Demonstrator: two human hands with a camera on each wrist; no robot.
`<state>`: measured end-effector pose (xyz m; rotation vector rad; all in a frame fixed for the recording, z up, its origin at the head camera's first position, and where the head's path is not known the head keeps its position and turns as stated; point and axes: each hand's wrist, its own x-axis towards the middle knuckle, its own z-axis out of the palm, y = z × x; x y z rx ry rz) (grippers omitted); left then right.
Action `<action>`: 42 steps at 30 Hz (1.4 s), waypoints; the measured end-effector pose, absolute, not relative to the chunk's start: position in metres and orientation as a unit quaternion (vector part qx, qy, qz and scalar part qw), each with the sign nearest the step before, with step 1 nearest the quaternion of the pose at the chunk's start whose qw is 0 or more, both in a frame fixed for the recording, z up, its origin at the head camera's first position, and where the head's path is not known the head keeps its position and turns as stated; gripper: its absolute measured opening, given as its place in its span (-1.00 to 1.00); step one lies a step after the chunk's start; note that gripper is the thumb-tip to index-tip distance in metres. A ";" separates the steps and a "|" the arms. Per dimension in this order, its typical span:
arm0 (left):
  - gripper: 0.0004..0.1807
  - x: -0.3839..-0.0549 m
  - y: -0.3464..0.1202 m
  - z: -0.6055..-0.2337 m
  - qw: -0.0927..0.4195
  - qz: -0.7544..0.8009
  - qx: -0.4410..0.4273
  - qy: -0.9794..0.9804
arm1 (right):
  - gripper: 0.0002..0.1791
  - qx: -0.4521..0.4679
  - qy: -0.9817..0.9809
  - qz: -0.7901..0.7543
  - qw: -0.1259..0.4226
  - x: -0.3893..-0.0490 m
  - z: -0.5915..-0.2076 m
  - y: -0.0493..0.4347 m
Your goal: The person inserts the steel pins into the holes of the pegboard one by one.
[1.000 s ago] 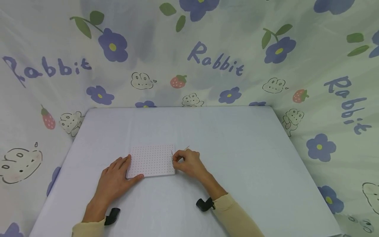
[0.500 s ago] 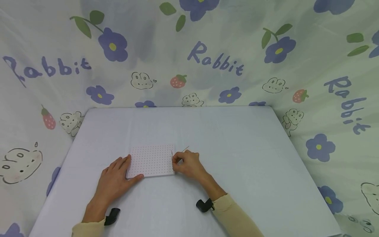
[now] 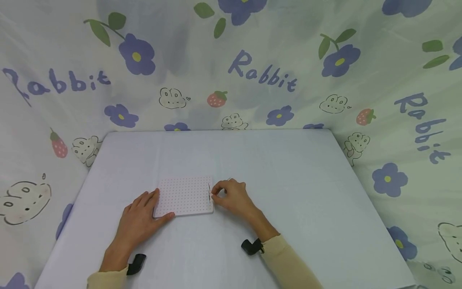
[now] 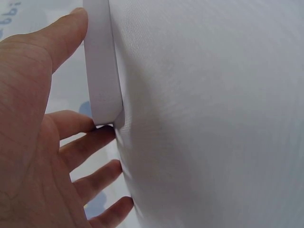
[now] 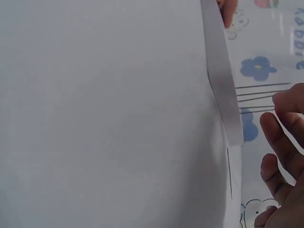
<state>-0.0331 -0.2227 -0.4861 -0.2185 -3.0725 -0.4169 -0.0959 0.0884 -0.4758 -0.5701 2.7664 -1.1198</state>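
Observation:
A white board (image 3: 184,196) printed with a grid of small dots lies on the table. My left hand (image 3: 138,216) rests at its near left corner, thumb along the near edge and spread fingers by the left side. In the right wrist view, several thin dark sticks (image 5: 256,87) stand up from the board near its right edge. My right hand (image 3: 232,198) is beside that edge, its thumb and index fingertip pinching the top end of one thin stick (image 5: 256,111). The other right fingers are loosely bent.
One more thin stick (image 5: 229,173) lies on the white table (image 3: 281,168) beyond the board's right side, mostly hidden behind my right hand in the head view. A patterned cloth (image 3: 195,52) hangs along the back and sides. Each wrist carries a black camera mount (image 3: 252,246).
My right hand has shifted slightly up and to the right, showing more of the standing sticks and covering more of the lying one. The left hand and board stay put.

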 end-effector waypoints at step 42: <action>0.18 -0.032 -0.223 -0.489 0.019 -0.129 -0.068 -0.989 | -0.89 -0.165 0.953 -0.252 0.045 -0.148 -0.493 0.113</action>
